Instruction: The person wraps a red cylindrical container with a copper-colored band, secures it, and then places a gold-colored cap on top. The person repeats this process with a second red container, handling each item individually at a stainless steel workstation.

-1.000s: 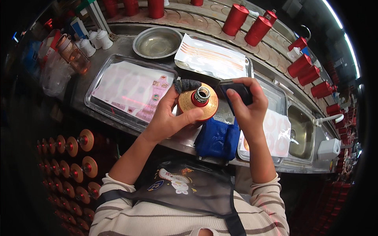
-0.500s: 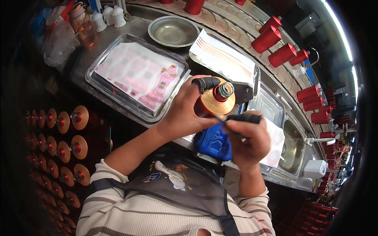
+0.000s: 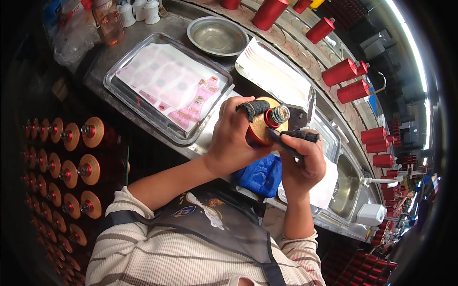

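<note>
Left hand [image 3: 232, 138]: wrapped around a round red bottle with gold shoulder [image 3: 259, 129] | Right hand [image 3: 305, 167]: pinching a slim dark tool [image 3: 292, 151] at that shoulder | Bottle: over the grey metal counter [image 3: 171, 23], near crumpled blue cloth [image 3: 261, 176]

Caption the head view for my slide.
Left hand holds a red bottle with a round gold shoulder, right hand a slim dark tool at its edge.

Cannot read any words or numbers. On the pink labels [image 3: 202, 97] in the metal tray [image 3: 149, 116], gold printing and a round emblem [image 3: 198, 100] (too fine to decipher). Nearer the wearer than the tray, on the dark apron [image 3: 229, 240], a blue badge [image 3: 184, 211], equally illegible.
</note>
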